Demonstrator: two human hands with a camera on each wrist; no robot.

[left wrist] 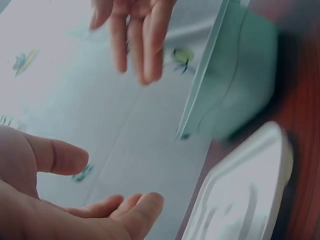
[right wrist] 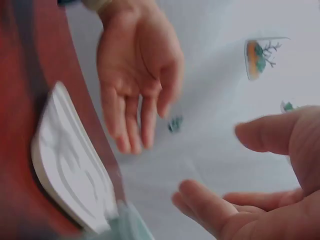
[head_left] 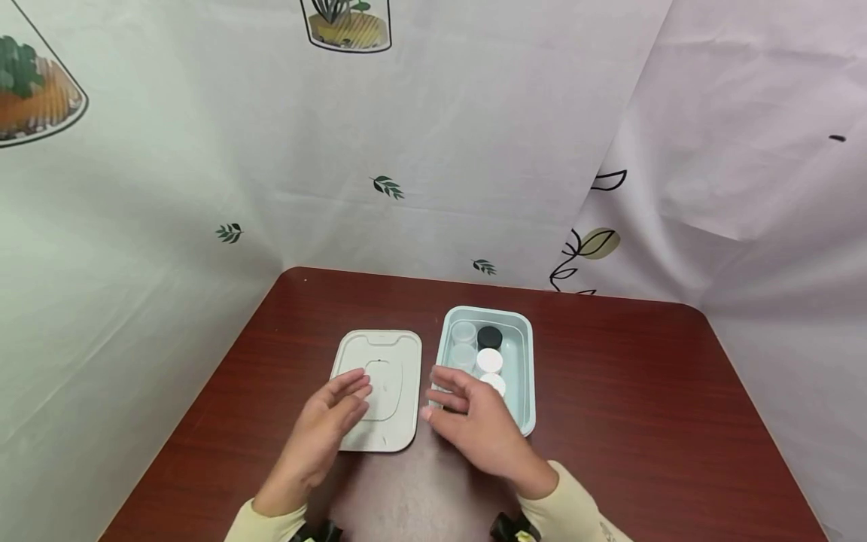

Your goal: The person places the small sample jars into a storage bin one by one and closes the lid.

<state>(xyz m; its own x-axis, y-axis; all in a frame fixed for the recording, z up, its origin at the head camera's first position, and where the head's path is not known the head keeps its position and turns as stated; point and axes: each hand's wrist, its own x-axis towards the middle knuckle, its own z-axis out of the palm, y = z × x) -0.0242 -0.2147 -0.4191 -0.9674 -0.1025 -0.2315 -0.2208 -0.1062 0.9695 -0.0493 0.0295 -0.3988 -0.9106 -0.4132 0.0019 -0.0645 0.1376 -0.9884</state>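
Over the near left part of a pale lid hovers my left hand, its fingers loosely extended and holding nothing. My right hand is above the near left side of a light blue-green plastic box, fingers apart from the thumb and nothing between them. Inside the box sit a black round cap, white round caps and translucent round pieces; my right hand hides part of them. In the left wrist view the box and lid stand apart from both hands.
The box and lid lie side by side on a dark red-brown table with rounded far corners. A pale printed cloth hangs behind the table and along its sides.
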